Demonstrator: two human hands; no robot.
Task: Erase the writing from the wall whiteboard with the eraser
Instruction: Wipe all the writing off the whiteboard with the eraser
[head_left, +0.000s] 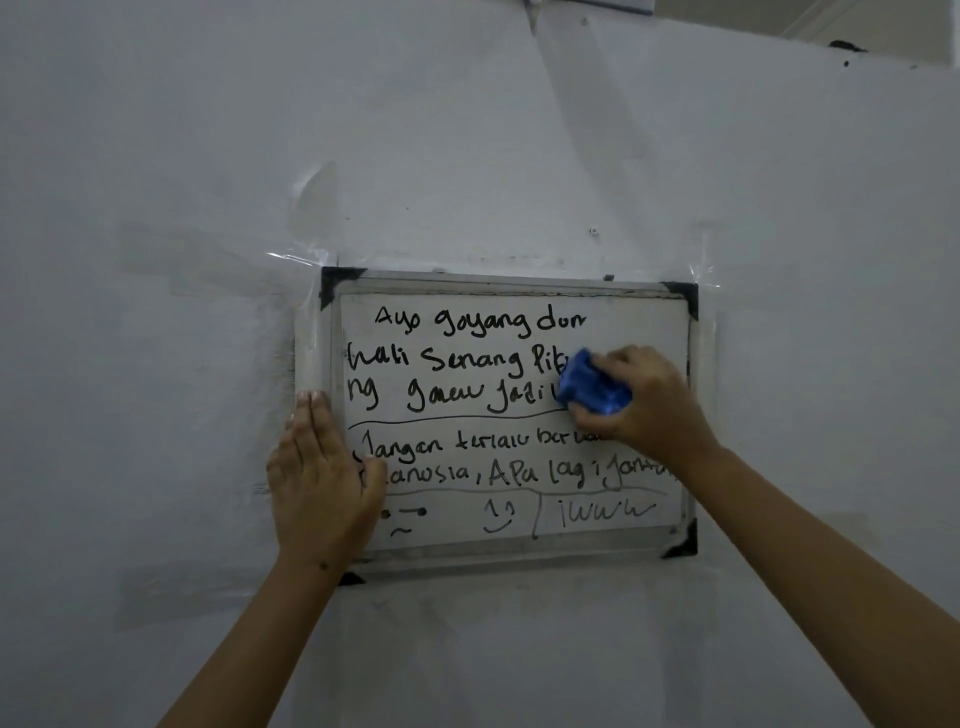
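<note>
Here, eraser (594, 383) inside right hand (647, 400) grip.

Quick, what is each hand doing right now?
Left hand: open, flat against the whiteboard frame.
Right hand: closed on the blue eraser.

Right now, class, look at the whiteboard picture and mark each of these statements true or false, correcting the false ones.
1. The right hand holds a blue eraser against the whiteboard. True.
2. The left hand lies flat over the board's left edge. True.
3. The board is wiped clean. False: handwritten lines still cover most of it; only its upper right looks blank.
4. The eraser is at the board's bottom left corner. False: it is at the right, level with the second and third lines.
5. A small smiley face is drawn near the bottom of the board. True.
</note>
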